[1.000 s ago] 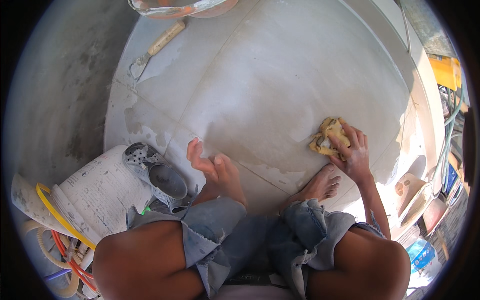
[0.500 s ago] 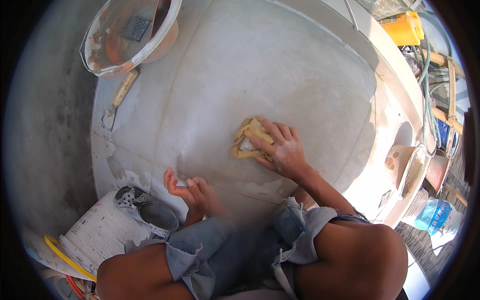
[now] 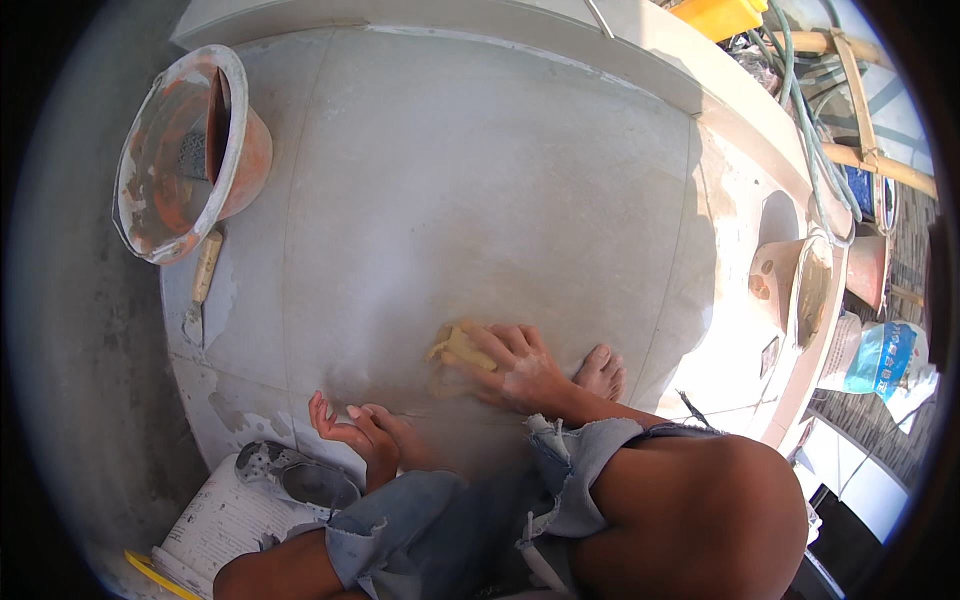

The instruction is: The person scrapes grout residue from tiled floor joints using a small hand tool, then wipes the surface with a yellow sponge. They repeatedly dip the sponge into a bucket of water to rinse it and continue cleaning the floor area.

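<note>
In the head view, the right hand (image 3: 525, 372) has its fingers partly spread and bent over a yellow wiping pad (image 3: 457, 345), which lies under and just left of the fingertips, against the floor tile (image 3: 480, 210). Blur hides whether it is cloth or sponge. The left hand (image 3: 362, 437) is half open, fingers loosely curled, with nothing seen in it.

Ahead and left of the left fingers lies a putty knife (image 3: 207, 265), its handle just beside an orange bucket (image 3: 255, 165); nearer the body, below those fingers, is a grey clog (image 3: 265, 465). A bare foot (image 3: 600, 375) rests right of the right fingers.

The step in hand looks like wiping the tile; another stroke would call for even fingertip pressure and a path clear of the foot.
</note>
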Available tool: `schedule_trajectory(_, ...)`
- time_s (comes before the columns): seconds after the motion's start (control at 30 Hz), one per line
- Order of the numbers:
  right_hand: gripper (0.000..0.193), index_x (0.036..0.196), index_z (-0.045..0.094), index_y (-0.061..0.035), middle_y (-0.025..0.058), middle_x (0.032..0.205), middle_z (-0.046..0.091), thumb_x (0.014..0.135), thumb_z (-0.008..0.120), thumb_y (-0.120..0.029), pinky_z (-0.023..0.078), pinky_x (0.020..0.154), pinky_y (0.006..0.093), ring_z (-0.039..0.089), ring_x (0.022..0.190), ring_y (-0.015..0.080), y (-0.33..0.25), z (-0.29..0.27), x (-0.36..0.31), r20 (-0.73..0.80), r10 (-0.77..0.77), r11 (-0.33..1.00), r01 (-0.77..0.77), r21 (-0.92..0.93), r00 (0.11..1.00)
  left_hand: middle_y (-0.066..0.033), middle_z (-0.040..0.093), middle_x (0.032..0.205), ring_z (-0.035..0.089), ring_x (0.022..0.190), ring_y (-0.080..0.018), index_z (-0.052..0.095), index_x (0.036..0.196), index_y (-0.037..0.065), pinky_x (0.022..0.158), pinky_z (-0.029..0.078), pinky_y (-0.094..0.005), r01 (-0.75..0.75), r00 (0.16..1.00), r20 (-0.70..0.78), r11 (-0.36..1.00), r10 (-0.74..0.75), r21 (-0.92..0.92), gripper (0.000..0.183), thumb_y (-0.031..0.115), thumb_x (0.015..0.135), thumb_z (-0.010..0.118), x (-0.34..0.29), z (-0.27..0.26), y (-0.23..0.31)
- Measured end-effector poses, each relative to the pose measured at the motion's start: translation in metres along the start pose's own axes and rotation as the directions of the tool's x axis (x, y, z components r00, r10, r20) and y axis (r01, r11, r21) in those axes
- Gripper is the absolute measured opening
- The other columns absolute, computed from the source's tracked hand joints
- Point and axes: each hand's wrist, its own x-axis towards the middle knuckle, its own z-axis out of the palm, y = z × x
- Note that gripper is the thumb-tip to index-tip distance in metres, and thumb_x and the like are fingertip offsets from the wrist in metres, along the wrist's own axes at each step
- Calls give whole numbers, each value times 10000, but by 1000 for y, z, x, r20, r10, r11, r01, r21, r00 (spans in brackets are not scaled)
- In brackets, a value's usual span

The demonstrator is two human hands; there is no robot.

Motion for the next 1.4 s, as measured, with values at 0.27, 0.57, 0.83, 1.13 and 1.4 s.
schedule_trajectory(0.27, 680, 1492, 644, -204, 205, 1547, 528, 869, 824, -413, 420, 1109, 554, 532, 1319, 419, 219, -134, -25, -563, 621, 600, -793, -107, 545, -216, 365, 1580, 363, 1439, -308, 330, 1439, 1, 1157, 274, -471, -52, 998, 33, 999, 53, -13, 420, 205, 1100, 473, 6, 11, 4)
schedule_trajectory(0.57, 707, 1415, 684, -264, 161, 1527, 514, 745, 899, -332, 446, 1014, 525, 544, 1254, 366, 61, -22, 9, -272, 297, 946, -321, -50, 915, -219, 371, 1578, 367, 1433, -313, 330, 1445, -6, 1163, 277, -474, -43, 999, 13, 998, 42, 47, 438, 199, 1090, 482, 9, 12, 3)
schedule_trajectory(0.83, 643, 1441, 685, -258, 139, 1506, 539, 838, 829, -432, 428, 1028, 467, 520, 1289, 349, 224, -101, 80, -536, 521, 771, -636, -39, 664, -221, 377, 1576, 370, 1428, -317, 330, 1451, -13, 1168, 279, -476, -62, 998, -10, 994, 63, 89, 453, 194, 1081, 489, 16, 5, 6)
schedule_trajectory(1.13, 727, 1496, 643, -166, 192, 1494, 467, 863, 730, -514, 369, 1100, 609, 463, 1316, 453, 297, -140, 23, -703, 708, 200, -936, 289, -66, -223, 384, 1574, 373, 1423, -322, 329, 1457, -20, 1174, 282, -479, -61, 998, -2, 996, 61, 70, 470, 189, 1071, 498, 22, 12, 9)
schedule_trajectory(1.4, 685, 1474, 625, -223, 176, 1520, 454, 841, 843, -367, 423, 992, 497, 500, 1211, 364, 141, -50, 85, -394, 365, 902, -426, -74, 843, -225, 390, 1572, 376, 1418, -326, 329, 1462, -27, 1179, 284, -481, -81, 996, -18, 990, 83, 114, 486, 184, 1061, 506, 23, 19, 11)
